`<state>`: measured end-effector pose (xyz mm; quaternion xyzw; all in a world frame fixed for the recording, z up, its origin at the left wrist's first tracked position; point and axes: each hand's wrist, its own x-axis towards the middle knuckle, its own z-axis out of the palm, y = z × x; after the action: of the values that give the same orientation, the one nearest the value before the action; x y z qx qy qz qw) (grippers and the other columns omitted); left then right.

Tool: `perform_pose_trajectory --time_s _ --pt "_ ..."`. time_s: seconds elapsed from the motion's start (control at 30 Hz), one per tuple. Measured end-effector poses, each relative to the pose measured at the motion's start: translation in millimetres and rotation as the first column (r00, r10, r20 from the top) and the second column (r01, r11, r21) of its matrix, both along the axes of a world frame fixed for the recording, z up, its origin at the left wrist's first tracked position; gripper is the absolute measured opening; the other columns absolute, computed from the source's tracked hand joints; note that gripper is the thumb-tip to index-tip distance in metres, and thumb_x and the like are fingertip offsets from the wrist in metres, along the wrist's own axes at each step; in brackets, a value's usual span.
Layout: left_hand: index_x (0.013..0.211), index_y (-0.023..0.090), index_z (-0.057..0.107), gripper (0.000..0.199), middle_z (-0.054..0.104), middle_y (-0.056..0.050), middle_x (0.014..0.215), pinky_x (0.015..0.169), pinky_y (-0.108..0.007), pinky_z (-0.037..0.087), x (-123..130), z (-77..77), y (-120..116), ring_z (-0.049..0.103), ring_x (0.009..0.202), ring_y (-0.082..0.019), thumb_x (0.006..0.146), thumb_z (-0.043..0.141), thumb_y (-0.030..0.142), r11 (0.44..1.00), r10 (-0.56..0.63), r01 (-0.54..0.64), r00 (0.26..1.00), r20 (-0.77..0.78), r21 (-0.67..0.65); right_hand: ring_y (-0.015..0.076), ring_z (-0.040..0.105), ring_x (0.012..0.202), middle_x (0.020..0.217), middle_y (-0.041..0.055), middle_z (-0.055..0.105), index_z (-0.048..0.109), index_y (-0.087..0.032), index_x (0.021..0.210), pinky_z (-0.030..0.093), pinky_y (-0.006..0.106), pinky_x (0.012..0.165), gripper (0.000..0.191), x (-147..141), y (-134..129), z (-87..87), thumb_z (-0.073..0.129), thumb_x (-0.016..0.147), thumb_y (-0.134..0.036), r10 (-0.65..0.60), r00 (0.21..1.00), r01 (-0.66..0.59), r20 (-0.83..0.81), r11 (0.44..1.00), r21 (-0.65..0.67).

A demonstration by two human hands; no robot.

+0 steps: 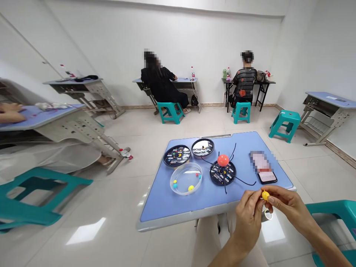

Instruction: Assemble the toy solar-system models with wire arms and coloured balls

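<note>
Right at the near edge of the blue desk [178, 207], the person's left hand [247, 218] and right hand [289, 207] pinch a small, glossy yellow ball [265, 195] between their fingertips, a thin pale ring [268, 214] just below it, near a red ball [223, 160] on black wire legs [244, 181].

A phone [263, 170] lies on the blue surface [157, 202]; farther off, a person [158, 79] and another person [245, 79] sit on teal stools [170, 112] at desks [185, 79].
</note>
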<state>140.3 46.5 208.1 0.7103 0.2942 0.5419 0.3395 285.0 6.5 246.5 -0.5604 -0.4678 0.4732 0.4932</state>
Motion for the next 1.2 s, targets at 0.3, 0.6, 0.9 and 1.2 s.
perform_pose_trajectory --time_s 0.3,0.6,0.9,1.2 --pt "0.123 0.019 0.058 0.031 0.064 -0.01 0.104 0.071 -0.026 0.058 -8.8 -16.7 3.1 0.067 0.085 -0.016 0.093 0.051 0.014 0.988 0.117 -0.11 0.991 -0.065 0.106 0.0174 0.057 0.068 0.085 0.0068 0.07 0.075 -0.02 0.106 0.051 0.035 0.068 0.037 13.0 6.9 1.0 0.075 0.077 -0.042 0.019 0.997 -0.026 -0.078 0.997 -0.079" --pt "0.127 0.015 0.058 0.033 0.066 -0.014 0.125 0.092 -0.038 0.058 8.3 -33.3 25.7 0.064 0.113 -0.023 0.096 0.047 0.019 0.993 0.122 -0.116 0.969 -0.216 0.037 0.0171 0.055 0.074 0.096 0.0095 0.07 0.077 -0.021 0.102 0.046 0.031 0.066 0.038 19.7 29.3 -9.7 0.082 0.07 -0.04 -0.13 0.936 0.087 -0.327 0.986 -0.144" --pt "0.112 0.015 0.067 0.025 0.073 -0.01 0.103 0.08 -0.035 0.06 20.7 -39.7 35.7 0.07 0.091 -0.021 0.096 0.047 0.018 0.997 0.082 -0.081 0.988 -0.13 0.013 0.0151 0.054 0.069 0.091 0.0063 0.07 0.078 -0.021 0.097 0.046 0.03 0.067 0.036 24.4 38.8 -21.7 0.084 0.067 -0.04 -0.142 0.963 0.113 -0.227 0.984 -0.136" --pt "0.111 0.017 0.066 0.027 0.071 -0.008 0.096 0.074 -0.032 0.059 22.0 -36.3 39.4 0.068 0.083 -0.018 0.097 0.043 0.015 1.0 0.021 -0.022 0.997 -0.069 -0.017 0.0147 0.052 0.069 0.074 0.0016 0.064 0.075 -0.021 0.104 0.045 0.03 0.072 0.036 29.1 47.8 -21.6 0.079 0.074 -0.041 -0.071 0.997 0.067 -0.04 0.994 -0.09"
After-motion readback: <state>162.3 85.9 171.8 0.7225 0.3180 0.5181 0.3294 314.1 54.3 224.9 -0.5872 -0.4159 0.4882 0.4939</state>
